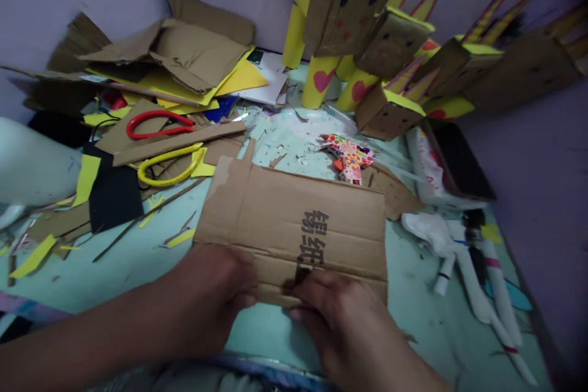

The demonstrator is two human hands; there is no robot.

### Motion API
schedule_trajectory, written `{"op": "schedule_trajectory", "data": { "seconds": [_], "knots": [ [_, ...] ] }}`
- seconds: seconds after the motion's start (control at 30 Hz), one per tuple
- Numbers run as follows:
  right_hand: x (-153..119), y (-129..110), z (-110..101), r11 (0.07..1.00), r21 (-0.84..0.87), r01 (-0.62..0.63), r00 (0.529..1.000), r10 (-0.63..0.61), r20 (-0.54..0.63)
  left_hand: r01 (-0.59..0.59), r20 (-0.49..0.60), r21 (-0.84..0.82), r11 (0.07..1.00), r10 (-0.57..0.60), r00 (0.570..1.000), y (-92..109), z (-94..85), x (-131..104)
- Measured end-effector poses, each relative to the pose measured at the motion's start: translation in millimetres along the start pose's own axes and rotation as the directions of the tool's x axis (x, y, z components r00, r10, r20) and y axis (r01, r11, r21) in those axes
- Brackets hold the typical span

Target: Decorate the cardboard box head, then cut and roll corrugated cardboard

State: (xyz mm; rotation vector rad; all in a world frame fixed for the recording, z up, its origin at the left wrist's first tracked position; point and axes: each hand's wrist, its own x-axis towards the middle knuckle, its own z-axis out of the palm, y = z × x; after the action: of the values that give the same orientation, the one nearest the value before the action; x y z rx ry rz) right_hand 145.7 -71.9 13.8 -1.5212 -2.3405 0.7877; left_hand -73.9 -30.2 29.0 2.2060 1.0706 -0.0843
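A flat, creased piece of brown cardboard (275,208) with dark printed characters lies on the pale green table in front of me. My left hand (225,282) is closed on its near edge, left of the middle. With thumb below and fingers on top, my right hand (331,306) grips the same edge a little further right. The near strip between the two hands is bent along a crease. Just beyond the far edge rests a hot glue gun (351,159) covered in a colourful pattern.
Red-handled scissors (158,124) and yellow-handled scissors (172,168) lie among scraps at the left. Cardboard sheets (197,52) are piled behind them. Cardboard figures with yellow legs (353,12) stand at the back right. White markers (478,288) lie at the right.
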Motion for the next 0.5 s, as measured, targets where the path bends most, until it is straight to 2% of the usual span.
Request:
{"op": "schedule_trajectory", "data": {
  "seconds": [0.1, 0.2, 0.3, 0.4, 0.5],
  "knots": [
    [-21, 10, -3, 0.979, -0.195, 0.062, 0.993, -0.081, -0.090, 0.005, -0.036, 0.092, 0.996, -0.001, 0.999, 0, 9.2, -20],
    [-38, 16, 3, 0.917, -0.392, 0.076, 0.964, -0.168, -0.204, 0.034, -0.186, 0.347, 0.937, 0.033, 0.982, 4, 22.4, -35],
    [-39, 8, 7, 0.844, -0.534, 0.055, 0.974, -0.162, -0.156, 0.064, -0.315, 0.517, 0.853, 0.121, 0.941, 15, 34.1, -36],
    [-31, -7, 2, 0.812, -0.578, 0.084, 0.988, -0.143, -0.057, 0.062, -0.319, 0.594, 0.802, 0.164, 0.934, 29, 40.0, -24],
    [-25, -14, -5, 0.812, -0.572, 0.117, 0.987, -0.159, -0.024, 0.036, -0.298, 0.661, 0.750, 0.219, 0.929, 39, 40.5, -12]
  ]
}}
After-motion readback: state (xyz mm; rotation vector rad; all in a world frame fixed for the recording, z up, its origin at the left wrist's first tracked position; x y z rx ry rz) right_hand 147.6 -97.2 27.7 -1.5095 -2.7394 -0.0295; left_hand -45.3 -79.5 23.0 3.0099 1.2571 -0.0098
